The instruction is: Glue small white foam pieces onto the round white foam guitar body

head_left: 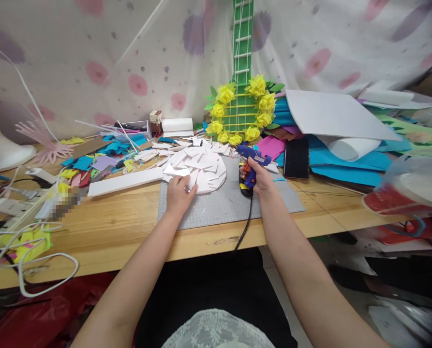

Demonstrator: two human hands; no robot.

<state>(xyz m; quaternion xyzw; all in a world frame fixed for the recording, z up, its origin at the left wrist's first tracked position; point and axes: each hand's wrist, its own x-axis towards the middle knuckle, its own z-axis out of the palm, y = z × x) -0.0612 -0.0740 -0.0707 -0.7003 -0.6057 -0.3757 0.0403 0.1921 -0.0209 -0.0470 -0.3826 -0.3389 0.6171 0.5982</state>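
A round white piece [211, 166], covered with overlapping angular scraps, lies on the grey cutting mat [233, 208]. At its lower left edge is my left hand [178, 195], fingers closed in a pinch; what they hold is too small to make out. My right hand [262, 178] is wrapped round a blue glue gun [251, 169], just right of the round piece, with its nozzle toward the upper left. A black cord runs from the glue gun over the table's front edge. The left end of the mat meets a long white strip [125, 183].
Behind stands a green paper guitar [242, 63] ringed with yellow flowers. Coloured scraps [103, 157] and white cables [23, 261] lie left. A black phone [296, 158], white sheets [339, 113] and a plastic tub [408, 188] are right. A patterned curtain hangs behind.
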